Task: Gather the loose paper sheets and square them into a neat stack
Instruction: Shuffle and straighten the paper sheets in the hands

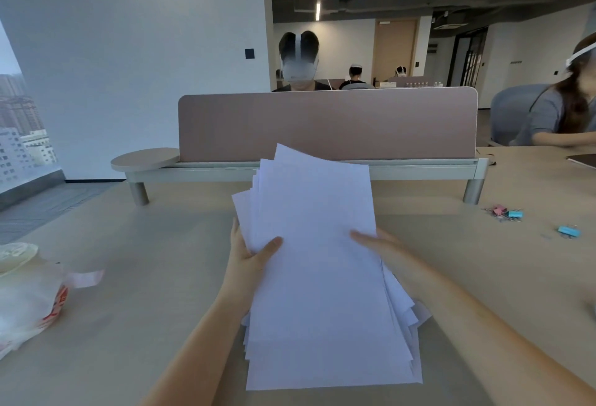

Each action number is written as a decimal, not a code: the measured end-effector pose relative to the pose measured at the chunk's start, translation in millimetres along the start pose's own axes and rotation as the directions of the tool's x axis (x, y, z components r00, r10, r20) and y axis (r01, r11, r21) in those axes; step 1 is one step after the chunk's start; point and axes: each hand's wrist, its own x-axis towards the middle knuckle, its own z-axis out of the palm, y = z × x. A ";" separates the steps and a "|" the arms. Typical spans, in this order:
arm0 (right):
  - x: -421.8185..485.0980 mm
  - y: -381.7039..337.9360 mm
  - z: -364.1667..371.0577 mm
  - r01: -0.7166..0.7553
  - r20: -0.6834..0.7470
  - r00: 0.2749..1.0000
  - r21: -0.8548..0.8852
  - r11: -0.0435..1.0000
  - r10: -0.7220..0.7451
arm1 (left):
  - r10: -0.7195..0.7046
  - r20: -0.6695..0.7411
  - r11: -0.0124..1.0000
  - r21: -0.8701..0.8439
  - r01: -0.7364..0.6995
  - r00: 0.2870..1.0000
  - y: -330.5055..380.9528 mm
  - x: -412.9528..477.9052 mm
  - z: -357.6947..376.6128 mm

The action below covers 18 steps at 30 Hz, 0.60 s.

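Head camera view: a thick bundle of plain white paper sheets (pixel 319 260) is held above the middle of the pale beige desk (pixel 154 276), between the person's two bare hands. The sheets are not squared: the far corners fan out at differing angles, several edges step out along the left side, and more corners splay at the lower right. The top sheet is blank and lies fairly flat, tilted slightly to the left. The left hand (pixel 250 254) has its grip closed on the bundle's left edge, thumb on top and fingers underneath. The right hand (pixel 383 252) clasps the right edge, its thumb lying across the top sheet and the other fingers hidden beneath the paper.

On the desk at the left edge sits a crumpled translucent plastic bag with red print (pixel 29 305), with a round pale lid showing at its top. To the right, well apart from the paper, lie a pink and a blue binder clip together (pixel 506 213) and a single blue binder clip (pixel 569 231) nearer. Behind the bundle stands a dusty-pink desk divider panel (pixel 327 124) on a grey rail with short legs, and a small round shelf (pixel 145 157) at its left end.
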 end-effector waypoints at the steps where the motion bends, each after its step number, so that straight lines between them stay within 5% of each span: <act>1: 0.2 0.2 0.9 0.016 0.027 1.000 -0.014 1.000 -0.016 | 0.003 -0.044 1.000 0.001 -0.003 0.999 1.9 -0.3 2.4; 3: 1.0 1.6 1.9 0.081 -0.047 0.995 -0.033 0.996 -0.083 | -0.138 -0.129 0.987 -0.104 0.125 0.982 7.3 -1.9 5.9; 7: 3.6 -3.5 13.0 0.116 -0.057 0.991 -0.053 0.992 -0.119 | -0.374 0.039 0.907 -0.195 0.374 0.927 16.3 -3.2 0.9; 11: 8.0 -15.3 -10.9 -0.187 0.095 0.979 0.052 0.981 0.182 | -0.293 0.053 0.933 -0.202 0.297 0.955 10.3 -2.9 -12.2; 13: 9.8 -17.4 -32.6 -0.255 -0.009 0.966 -0.209 0.944 0.259 | -0.243 0.050 0.941 -0.232 0.248 0.969 8.0 -2.2 -16.1; 15: 11.6 -16.5 -43.1 -0.257 -0.076 0.959 -0.646 0.718 0.274 | -0.223 0.024 0.942 -0.252 0.222 0.975 5.6 -1.2 -17.3; 18: 22.7 -11.6 -33.8 -0.275 -0.102 0.917 -0.860 0.429 0.385 | -0.212 -0.005 0.941 -0.271 0.203 0.977 3.2 -2.0 -16.3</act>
